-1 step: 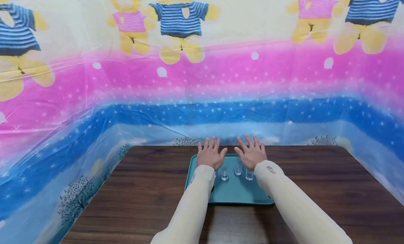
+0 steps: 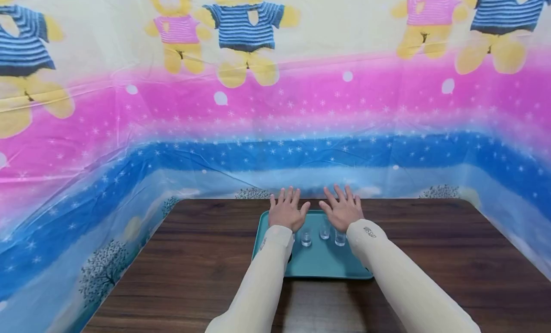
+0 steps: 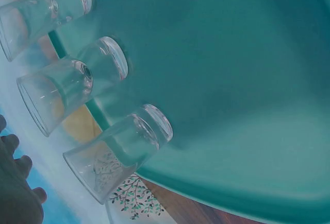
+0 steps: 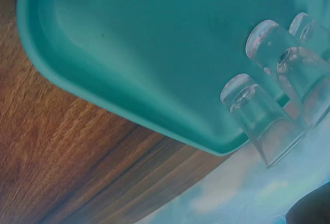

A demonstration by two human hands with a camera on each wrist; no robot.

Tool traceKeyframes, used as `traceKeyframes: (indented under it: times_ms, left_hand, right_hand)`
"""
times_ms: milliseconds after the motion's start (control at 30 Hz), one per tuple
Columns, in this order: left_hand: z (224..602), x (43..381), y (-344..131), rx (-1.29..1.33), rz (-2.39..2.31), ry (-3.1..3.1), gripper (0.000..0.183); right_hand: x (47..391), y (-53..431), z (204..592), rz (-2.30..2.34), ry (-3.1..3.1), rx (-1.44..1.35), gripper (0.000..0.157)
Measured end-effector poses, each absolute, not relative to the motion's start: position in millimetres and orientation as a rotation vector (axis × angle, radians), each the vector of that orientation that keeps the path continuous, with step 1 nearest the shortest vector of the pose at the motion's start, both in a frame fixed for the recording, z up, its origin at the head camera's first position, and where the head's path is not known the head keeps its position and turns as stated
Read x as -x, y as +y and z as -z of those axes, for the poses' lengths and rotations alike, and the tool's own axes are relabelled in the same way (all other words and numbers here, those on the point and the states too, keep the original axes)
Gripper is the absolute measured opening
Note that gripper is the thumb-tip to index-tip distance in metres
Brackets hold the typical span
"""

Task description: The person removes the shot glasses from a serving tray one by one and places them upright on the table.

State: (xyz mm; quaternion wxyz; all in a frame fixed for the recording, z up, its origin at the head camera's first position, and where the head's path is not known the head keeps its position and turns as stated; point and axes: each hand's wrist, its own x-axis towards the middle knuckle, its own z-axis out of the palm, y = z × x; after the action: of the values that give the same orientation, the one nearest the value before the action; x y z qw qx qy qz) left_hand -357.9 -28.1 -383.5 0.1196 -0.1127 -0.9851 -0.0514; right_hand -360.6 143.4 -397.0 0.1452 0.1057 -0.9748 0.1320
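A teal tray (image 2: pixel 329 266) lies on the table with several small clear shot glasses (image 2: pixel 306 238) standing on it. My left hand (image 2: pixel 286 213) is held over the tray's far left part, palm down, fingers straight and spread. Over the far right part, my right hand (image 2: pixel 344 212) is spread the same way. Both hold nothing. The left wrist view shows a row of upright glasses (image 3: pixel 121 152), with the left fingertips (image 3: pixel 23 166) at the edge. In the right wrist view, glasses (image 4: pixel 263 121) stand near a tray corner. My hands and sleeves hide some glasses in the head view.
A dark brown wooden table (image 2: pixel 206 256) bears the tray. Around its back and sides hangs a printed curtain (image 2: pixel 267 108) with bears, pink and blue bands and trees. A small dark spot (image 2: pixel 290 258) shows beside my left sleeve on the tray.
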Motion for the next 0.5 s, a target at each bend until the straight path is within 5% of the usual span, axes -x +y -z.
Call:
traceKeyframes:
  times_ms: [500]
  left_hand:
    - [380.3, 373.8, -69.7, 0.280, 0.420, -2.944, 0.058]
  right_hand:
    - [353.5, 178.2, 395.3, -0.568, -2.811, -0.408, 0.050]
